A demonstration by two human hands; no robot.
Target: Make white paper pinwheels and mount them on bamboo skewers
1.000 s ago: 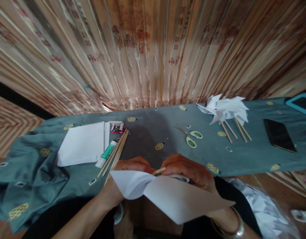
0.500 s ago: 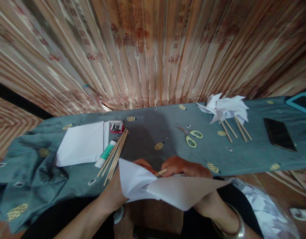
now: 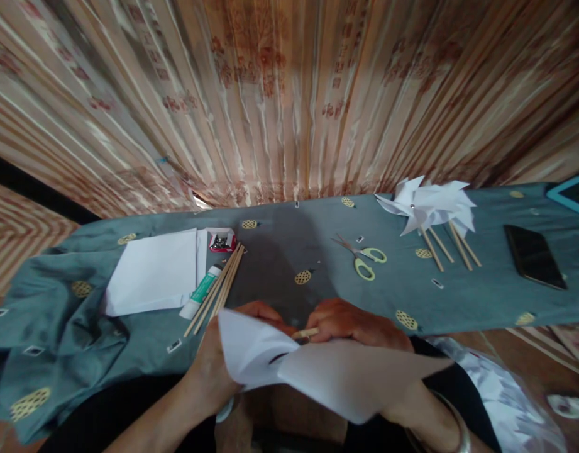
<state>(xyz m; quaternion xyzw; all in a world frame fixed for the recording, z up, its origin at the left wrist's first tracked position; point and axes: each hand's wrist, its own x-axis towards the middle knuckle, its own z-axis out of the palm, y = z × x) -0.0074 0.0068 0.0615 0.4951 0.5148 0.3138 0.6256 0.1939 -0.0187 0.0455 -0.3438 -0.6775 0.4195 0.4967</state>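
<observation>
Paper (image 3: 329, 374) up in front of lap, just off near edge of cloth (image 3: 280, 251). Vs 0.5 s ago: its broad blade's low corner has dipped & R tip swung a bit farther R; view shifted slightly too, table things in same places. Long axis runs L–R, sloping down to R; narrow L tip points up, long R tip out over R wrist. Stick (image 3: 307, 333) behind it, short bit showing btwn hands, near level. L hand (image 3: 265, 313) & R hand (image 3: 359, 322) both curled in, R at stick's end; paper hides fingertips, can't tell what either pinches. Paper blocks view of L palm & R wrist. Beyond: scissors (image 3: 357, 251), shut. L side: sticks (image 3: 231, 273), tube (image 3: 201, 292), box (image 3: 222, 248), sheets (image 3: 152, 270). R: pinwheels (image 3: 425, 207), phone (image 3: 534, 257).
</observation>
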